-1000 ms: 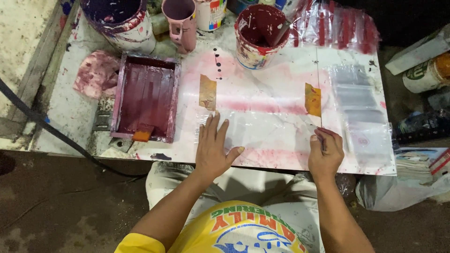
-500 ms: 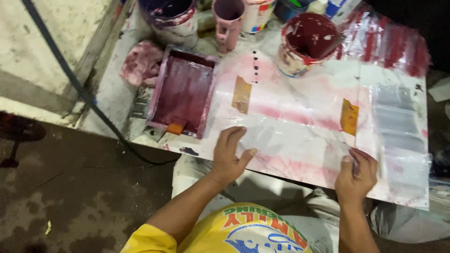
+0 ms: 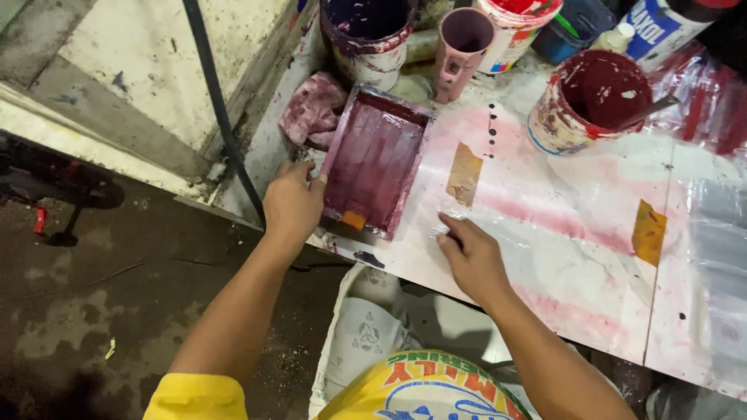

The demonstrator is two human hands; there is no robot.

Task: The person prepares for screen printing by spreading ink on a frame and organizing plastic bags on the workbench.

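Observation:
My left hand (image 3: pixel 294 204) grips the near left edge of a rectangular tray (image 3: pixel 377 159) smeared with dark red paint. A small orange piece (image 3: pixel 353 220) lies at the tray's near end. My right hand (image 3: pixel 471 258) rests fingers-down on a clear plastic sheet (image 3: pixel 560 233) stained pink, close to the tray's near right corner. Two strips of brown tape (image 3: pixel 464 173) hold the sheet to the white board beneath it.
A red-stained paint tub (image 3: pixel 585 105) with a stick in it stands at the far right. A pink cup (image 3: pixel 461 48), a large purple-stained bucket (image 3: pixel 367 35) and a stained rag (image 3: pixel 313 109) sit behind the tray. A black hose (image 3: pixel 222 117) runs along the left.
My left hand left the plastic sheet and moved left onto the tray's edge. My right hand slid left across the sheet toward the tray. The camera view shifted left.

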